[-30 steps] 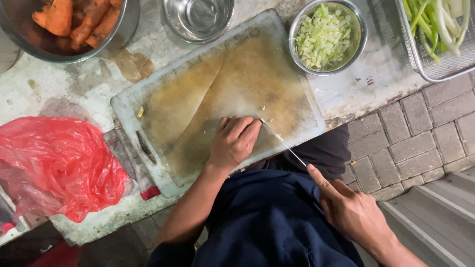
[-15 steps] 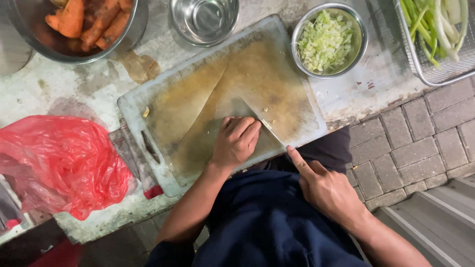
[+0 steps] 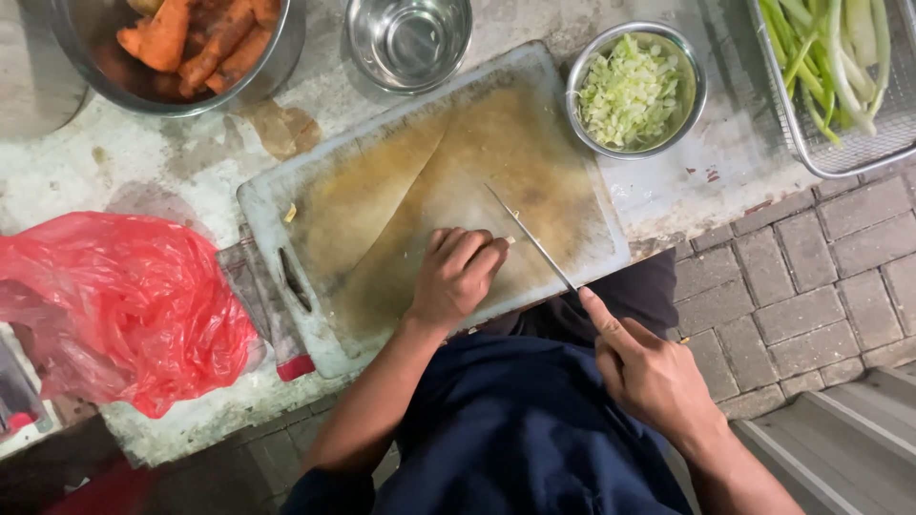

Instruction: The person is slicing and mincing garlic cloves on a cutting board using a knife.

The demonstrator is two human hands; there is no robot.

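Note:
My left hand (image 3: 456, 278) rests curled on the stained white cutting board (image 3: 382, 200), fingers bunched over a small pale scrap near the knife's edge. In my right hand (image 3: 647, 374) is a thin-bladed knife (image 3: 528, 236), forefinger stretched along its spine; the blade angles up and left across the board, its tip near the board's middle. Beyond the board's far right corner stands a steel bowl of shredded pale green vegetable (image 3: 634, 90).
A large steel bowl of carrots (image 3: 196, 38) and a steel bowl of water (image 3: 408, 40) sit at the back. A wire basket of green stalks (image 3: 840, 67) is at the right. A red plastic bag (image 3: 119, 307) lies left. Paving bricks (image 3: 801, 286) lie beyond the slab's edge.
The knife has swung up onto the board, with its blade now lying across the middle. My right hand rose toward the board's near edge. My left hand stays curled in place.

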